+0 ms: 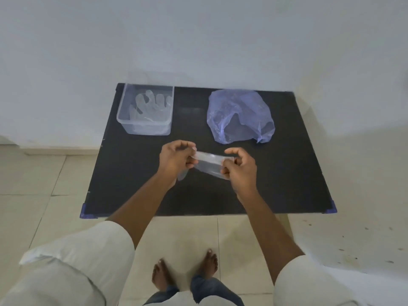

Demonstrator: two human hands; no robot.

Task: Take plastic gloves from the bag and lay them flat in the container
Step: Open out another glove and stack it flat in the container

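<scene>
A clear plastic glove (208, 164) is stretched between my two hands above the middle of the black table (287, 173). My left hand (175, 161) pinches its left end and my right hand (239, 170) pinches its right end. Part of the glove hangs below my left hand. A clear plastic container (145, 127) stands at the back left of the table with at least one glove (150, 107) lying flat in it, fingers pointing away. A crumpled blue plastic bag (240, 115) lies at the back right, its opening facing me.
The table stands against a white wall, with blue tape on its two near corners (85, 212). Pale floor tiles surround it. My bare feet (185, 270) are on the floor just in front of the table's near edge.
</scene>
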